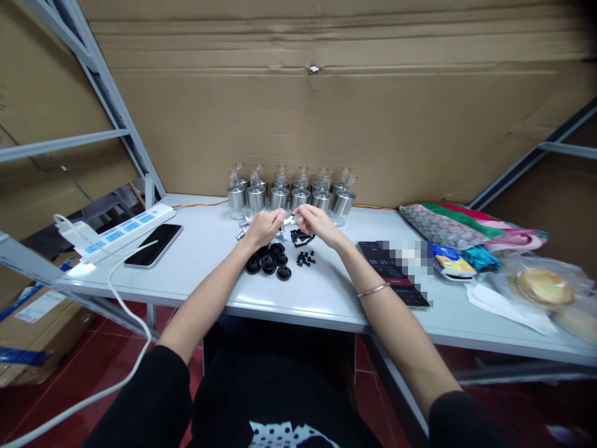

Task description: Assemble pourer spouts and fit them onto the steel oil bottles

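Note:
My left hand (265, 228) is closed, its thumb and fingers pinching a small silver metal piece (288, 221). My right hand (318, 223) is closed just beside it, with a small dark piece (293, 216) at its fingertips, touching or nearly touching the silver one. Below my left hand lies a cluster of round black lids (268, 264). Other silver pieces (241, 234) are partly hidden behind that hand. Black bent parts (302, 237) lie under my right hand, and several tiny black pieces (305, 258) are scattered nearer to me.
Glass bottles with metal sleeves (278, 198) stand in rows against the cardboard. On the left are a white power strip (125, 233) and a phone (155, 246). A tablet-like screen (392, 274), a snack packet (452, 262), folded cloth (466, 227) and bagged food (545, 286) lie right.

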Motion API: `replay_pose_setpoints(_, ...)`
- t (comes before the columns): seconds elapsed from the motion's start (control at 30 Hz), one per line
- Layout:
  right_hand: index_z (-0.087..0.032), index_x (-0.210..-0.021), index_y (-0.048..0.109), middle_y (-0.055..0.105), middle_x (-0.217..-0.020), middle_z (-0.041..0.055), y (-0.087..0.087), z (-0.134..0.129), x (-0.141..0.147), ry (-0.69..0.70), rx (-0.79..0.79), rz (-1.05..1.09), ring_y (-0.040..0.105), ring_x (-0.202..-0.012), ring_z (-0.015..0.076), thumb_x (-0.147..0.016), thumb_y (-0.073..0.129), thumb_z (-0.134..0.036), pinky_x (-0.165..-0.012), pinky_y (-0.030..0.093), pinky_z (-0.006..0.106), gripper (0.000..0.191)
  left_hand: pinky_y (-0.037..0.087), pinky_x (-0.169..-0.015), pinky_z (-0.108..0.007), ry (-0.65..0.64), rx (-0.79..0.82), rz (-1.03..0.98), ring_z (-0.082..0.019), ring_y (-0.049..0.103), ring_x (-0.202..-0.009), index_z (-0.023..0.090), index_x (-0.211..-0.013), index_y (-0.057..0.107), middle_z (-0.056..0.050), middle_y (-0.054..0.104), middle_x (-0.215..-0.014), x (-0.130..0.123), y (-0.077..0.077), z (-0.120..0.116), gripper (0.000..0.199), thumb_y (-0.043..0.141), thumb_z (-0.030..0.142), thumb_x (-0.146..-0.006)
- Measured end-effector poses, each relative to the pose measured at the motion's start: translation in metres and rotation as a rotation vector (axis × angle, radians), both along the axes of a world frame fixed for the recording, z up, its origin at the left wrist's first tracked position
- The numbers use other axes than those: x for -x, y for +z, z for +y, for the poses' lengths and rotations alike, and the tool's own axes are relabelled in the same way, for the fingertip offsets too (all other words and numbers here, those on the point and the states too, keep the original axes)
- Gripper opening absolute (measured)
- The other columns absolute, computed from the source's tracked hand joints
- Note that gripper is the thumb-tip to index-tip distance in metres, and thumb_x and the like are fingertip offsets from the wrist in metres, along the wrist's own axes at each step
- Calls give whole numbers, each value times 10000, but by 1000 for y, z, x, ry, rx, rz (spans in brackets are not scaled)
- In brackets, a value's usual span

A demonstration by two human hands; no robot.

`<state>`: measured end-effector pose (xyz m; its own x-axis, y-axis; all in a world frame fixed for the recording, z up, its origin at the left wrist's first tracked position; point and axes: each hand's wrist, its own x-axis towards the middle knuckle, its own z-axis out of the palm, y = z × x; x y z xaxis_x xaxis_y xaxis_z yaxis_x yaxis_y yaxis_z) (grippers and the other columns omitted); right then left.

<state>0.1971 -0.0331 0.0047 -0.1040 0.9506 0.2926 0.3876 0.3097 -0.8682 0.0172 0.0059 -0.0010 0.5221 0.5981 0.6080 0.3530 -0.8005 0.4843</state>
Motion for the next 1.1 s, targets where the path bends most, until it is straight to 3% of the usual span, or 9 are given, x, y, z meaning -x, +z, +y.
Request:
replay_pose_setpoints(0.1, -193, -725, 490, 475, -542, -49, 4, -5, 10, 104, 51, 115, 365, -442, 75, -815, 476, -602, -439, 264, 218, 419, 273, -558, -236, -47, 40, -27, -112, 402, -523, 195, -601, 419, 38, 395, -530, 0, -1, 2, 397, 300, 413, -911)
replay_pose_setpoints(0.23, -199, -597, 419, 412, -505, -56, 4, -8, 12, 90, -6, -41, 344, -474, 78, -839, 451, -489, -486, 283, 229, 379, 253, -544, -232, -35, 65, 7, -99, 369, -510, 186, -578, 428, 51, 374, -514, 0, 0, 3, 378, 377, 405, -882)
replay_pose_setpoints(0.47, -207, -585, 380, 375, -546, -40, 7, -8, 13, -51, -103, -288, 350, -569, 114, -829, 365, -351, -560, 274, 256, 284, 346, -621, -229, 60, -15, 49, -121, 463, -607, 182, -745, 560, 24, 534, -640, -3, -2, 2, 194, 526, 348, -838)
replay_pose_setpoints(0.63, -209, -561, 310, 337, -548, -29, 8, -9, 14, -131, -148, -353, 335, -581, 119, -831, 346, -337, -575, 258, 264, 301, 421, -744, -248, -40, -171, 18, -145, 532, -765, 177, -874, 540, -30, 569, -849, -5, -5, 2, 125, 548, 301, -864)
replay_pose_setpoints(0.83, -208, -585, 361, 403, -561, -12, 5, -6, 13, -147, -176, -399, 373, -586, 134, -848, 316, -354, -594, 276, 268, 304, 450, -792, -278, -100, -306, 34, -175, 550, -855, 177, -902, 498, -55, 531, -896, -9, -8, 2, 90, 491, 266, -919)
replay_pose_setpoints(0.97, -214, -636, 404, 482, -613, 10, 2, -5, 13, -191, -204, -394, 440, -615, 152, -867, 301, -383, -614, 312, 273, 304, 460, -807, -282, -112, -312, 35, -180, 558, -890, 178, -944, 498, -73, 520, -967, -8, -8, 2, 64, 484, 234, -916)
replay_pose_setpoints(1.1, -217, -739, 441, 542, -651, 9, 0, -5, 12, -208, -271, -301, 505, -642, 161, -886, 343, -408, -644, 364, 273, 260, 474, -814, -288, -99, -197, -24, -181, 570, -901, 165, -1053, 469, -77, 537, -997, -7, -10, 3, 259, 577, 308, -866)
